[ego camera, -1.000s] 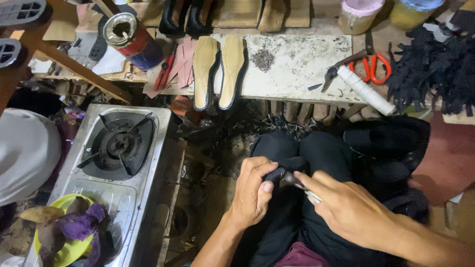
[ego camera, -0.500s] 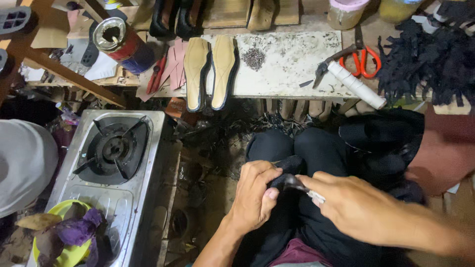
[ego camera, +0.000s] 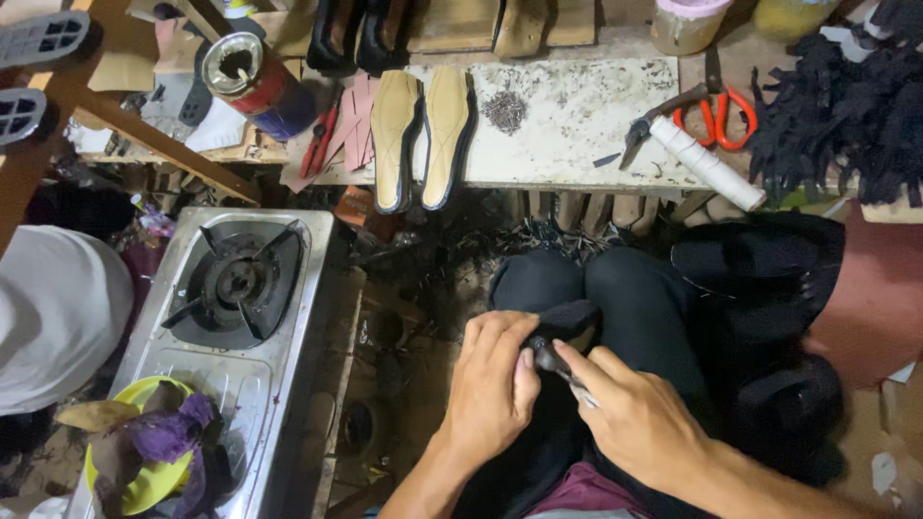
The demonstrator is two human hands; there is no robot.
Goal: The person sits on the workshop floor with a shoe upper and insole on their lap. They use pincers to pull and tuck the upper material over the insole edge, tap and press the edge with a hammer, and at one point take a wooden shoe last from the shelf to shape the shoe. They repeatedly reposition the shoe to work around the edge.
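Your hands have drawn closer together over your lap. Your left hand [ego camera: 495, 384] grips the dark, soft black shoe piece [ego camera: 567, 322] at twelve o'clock; your right hand [ego camera: 635, 418] pinches a slim metal tool [ego camera: 567, 373] against it.

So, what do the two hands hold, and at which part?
The left hand grips a black shoe piece at its near end. The right hand pinches a thin metal tool in its fingers.

Shiny steel stove [ego camera: 288, 317] (matt burner)
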